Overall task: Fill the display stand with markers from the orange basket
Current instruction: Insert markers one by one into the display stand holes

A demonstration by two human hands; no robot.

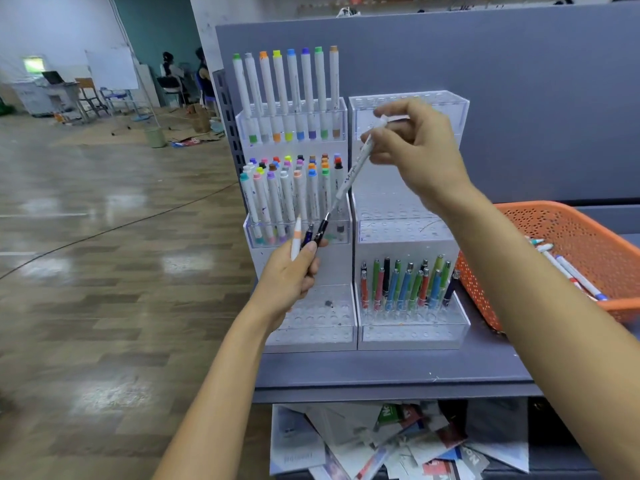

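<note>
Landmark: the display stand, its left tower mostly filled, its right tower's upper tiers lying bare.
Right hand: the right hand is pinching the white marker by its upper end, in front of the stand's right tower.
Marker axis: it is slanting down-left, its dark lower tip pointing at the stand's left middle tier.
Left hand: the left hand is gripping a few spare pens just below that tier.
Nearer hand: the right is carrying the marker; I judge it is heading for a hole.
Supply: the orange basket is sitting right of the stand, with more markers inside.
Unclear: the target hole is blurred, the basket is cut off at the edge, and the count of spare pens is hard to make out.
</note>
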